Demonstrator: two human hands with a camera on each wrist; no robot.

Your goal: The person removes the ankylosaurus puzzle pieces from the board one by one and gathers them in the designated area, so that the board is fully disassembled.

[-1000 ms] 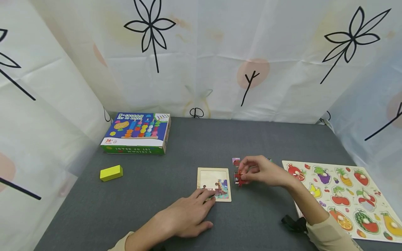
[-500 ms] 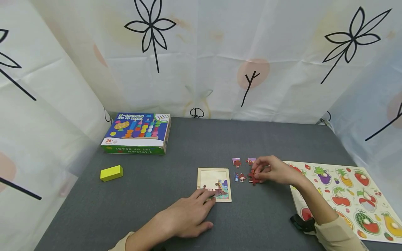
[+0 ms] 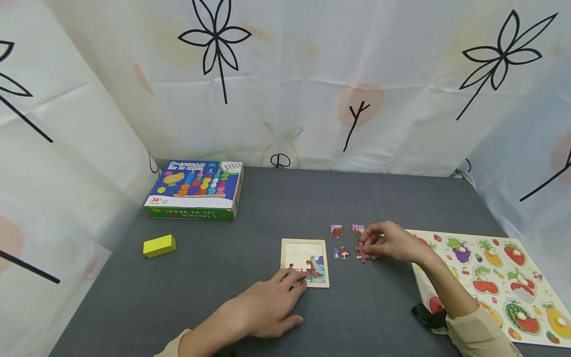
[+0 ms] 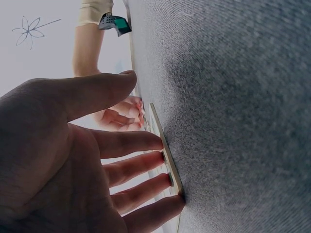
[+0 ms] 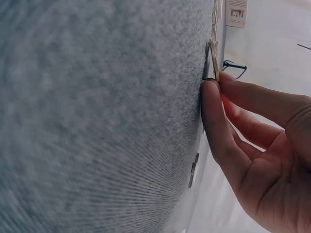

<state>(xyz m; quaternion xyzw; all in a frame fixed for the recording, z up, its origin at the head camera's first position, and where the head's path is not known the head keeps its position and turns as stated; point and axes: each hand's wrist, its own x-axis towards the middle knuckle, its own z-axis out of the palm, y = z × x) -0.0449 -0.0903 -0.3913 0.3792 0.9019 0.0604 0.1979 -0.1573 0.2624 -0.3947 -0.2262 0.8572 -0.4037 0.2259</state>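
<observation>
My left hand [image 3: 267,302] lies with fingers extended on the near edge of a small wooden puzzle tray [image 3: 303,241]. Joined jigsaw pieces [image 3: 317,267] fill part of its lower right; the fingers hide some of the near side. In the left wrist view, several fingertips [image 4: 167,158] touch the tray's edge. To the right of the tray, my right hand [image 3: 392,242] pinches a reddish-brown puzzle piece [image 3: 362,252] between thumb and finger. The right wrist view shows this piece [image 5: 212,60] tilted, close to the table. Three loose pieces [image 3: 342,252] lie beside it.
A board with fruit pictures [image 3: 495,272] lies at the right, partly under my right forearm. At the back left stands a blue bead-set box [image 3: 192,188], with a yellow block [image 3: 159,246] in front of it. Patterned white curtains [image 3: 285,89] border the grey table [image 3: 223,258].
My right hand has moved right, away from the tray, with the reddish-brown puzzle piece, which is now lower and flatter. Loose pieces behind the hand have come into view. My left hand stays put.
</observation>
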